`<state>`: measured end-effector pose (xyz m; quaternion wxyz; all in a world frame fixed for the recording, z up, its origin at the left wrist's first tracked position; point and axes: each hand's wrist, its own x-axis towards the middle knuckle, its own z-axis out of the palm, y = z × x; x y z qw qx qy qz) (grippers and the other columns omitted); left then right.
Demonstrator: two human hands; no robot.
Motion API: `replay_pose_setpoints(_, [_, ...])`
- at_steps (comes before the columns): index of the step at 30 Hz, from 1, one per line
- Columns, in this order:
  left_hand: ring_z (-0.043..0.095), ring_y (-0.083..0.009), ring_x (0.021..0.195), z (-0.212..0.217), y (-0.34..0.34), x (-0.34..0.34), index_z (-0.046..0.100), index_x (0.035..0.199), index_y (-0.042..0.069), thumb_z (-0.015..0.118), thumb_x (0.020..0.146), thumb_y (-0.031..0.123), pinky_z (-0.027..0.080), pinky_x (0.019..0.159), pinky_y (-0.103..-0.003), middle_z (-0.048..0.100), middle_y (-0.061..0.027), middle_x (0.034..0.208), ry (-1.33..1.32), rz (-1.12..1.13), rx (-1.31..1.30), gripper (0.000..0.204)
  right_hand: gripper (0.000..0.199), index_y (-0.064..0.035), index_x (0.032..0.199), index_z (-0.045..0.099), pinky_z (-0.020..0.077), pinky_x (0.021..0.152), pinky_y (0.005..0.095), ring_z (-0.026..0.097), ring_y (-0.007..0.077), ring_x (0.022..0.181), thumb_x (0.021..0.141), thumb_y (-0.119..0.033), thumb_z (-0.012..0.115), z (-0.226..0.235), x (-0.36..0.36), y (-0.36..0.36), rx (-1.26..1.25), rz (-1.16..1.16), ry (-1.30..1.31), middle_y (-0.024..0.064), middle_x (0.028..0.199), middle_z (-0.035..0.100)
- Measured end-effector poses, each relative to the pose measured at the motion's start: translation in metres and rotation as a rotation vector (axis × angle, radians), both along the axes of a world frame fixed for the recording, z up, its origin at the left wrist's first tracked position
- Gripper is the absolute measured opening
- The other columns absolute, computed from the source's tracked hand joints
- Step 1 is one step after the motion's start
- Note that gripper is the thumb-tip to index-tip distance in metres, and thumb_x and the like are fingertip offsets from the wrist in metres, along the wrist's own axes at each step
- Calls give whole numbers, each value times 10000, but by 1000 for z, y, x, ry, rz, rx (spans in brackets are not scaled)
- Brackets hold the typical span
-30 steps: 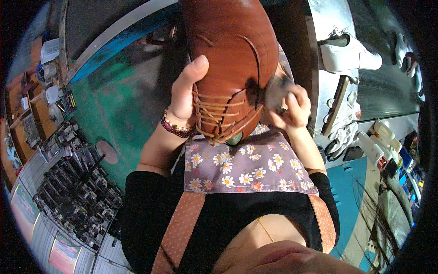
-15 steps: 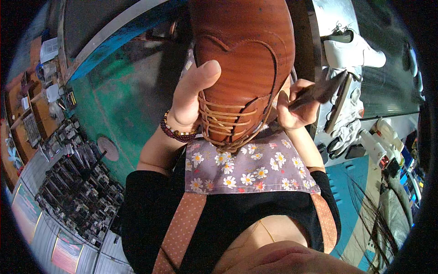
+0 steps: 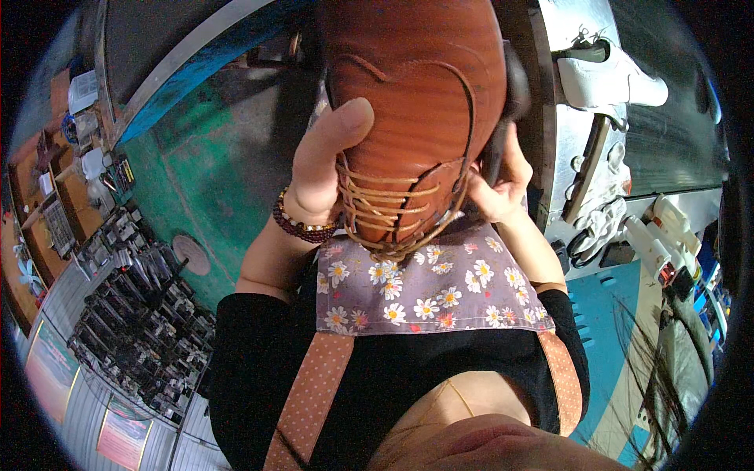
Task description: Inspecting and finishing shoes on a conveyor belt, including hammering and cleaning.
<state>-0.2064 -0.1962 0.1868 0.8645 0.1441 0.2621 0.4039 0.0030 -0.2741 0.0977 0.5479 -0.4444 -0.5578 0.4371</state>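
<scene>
A brown leather lace-up shoe (image 3: 412, 102) fills the upper middle, its tan laces toward me. My left hand (image 3: 326, 157) is closed round its left side, thumb lying on the upper and the other fingers hidden beneath. At the shoe's right side my right hand (image 3: 503, 184) grips a dark flat piece (image 3: 493, 149), which lies along the shoe's edge. Its kind cannot be made out, and part of it is hidden behind the shoe and fingers. A rounded black shape (image 3: 515, 82) shows just above; I cannot tell if it belongs to that piece.
A white shoe (image 3: 601, 82) lies on the metal surface at right, near a long narrow bar (image 3: 586, 169) and crumpled white gloves (image 3: 601, 231). White bottles (image 3: 648, 243) stand farther right. A round stool (image 3: 189, 255) is on the green floor at left, near a dark rack (image 3: 141, 322).
My right hand has swung the dark piece from pointing out to the right to lying against the shoe's right side. My left hand keeps its hold; the shoe has barely shifted.
</scene>
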Motion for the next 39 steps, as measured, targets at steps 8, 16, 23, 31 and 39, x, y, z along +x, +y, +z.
replay_pose_setpoints(8, [611,-258,1028,-2,-1,8,417,1296,-35,573,882,302,492,901,-389,582,-167,1184,27,94,27,557,867,-48,1477,204,383,629,206,428,83,691,700,35,581,17,-11,11,-107,43,-28,72,917,474])
replay_pose_setpoints(16, [589,-205,1048,-5,-1,10,443,1283,13,618,882,201,473,918,-349,582,-122,1183,213,71,17,476,804,19,1420,323,371,969,269,357,175,1286,664,-45,590,8,-12,13,-341,-88,302,105,1418,367])
replay_pose_setpoints(23, [578,-187,1050,-2,0,9,442,1280,15,647,867,211,465,923,-334,579,-110,1177,177,53,30,501,829,20,1417,329,350,986,283,350,185,1282,639,-55,602,12,-13,14,-380,-76,263,103,1405,365])
replay_pose_setpoints(31, [569,-183,1053,-2,-2,9,447,1272,7,672,850,232,454,930,-325,579,-113,1175,233,61,66,529,842,-1,1421,334,416,844,244,446,147,1132,626,-37,608,13,-14,14,-384,-92,288,70,1375,386])
replay_pose_setpoints(39, [544,-171,1081,4,-3,9,401,1269,0,681,844,176,431,957,-324,559,-103,1188,295,40,155,538,825,1,1427,323,408,896,260,439,147,1170,651,-80,591,17,-11,14,-462,-64,349,91,1420,362])
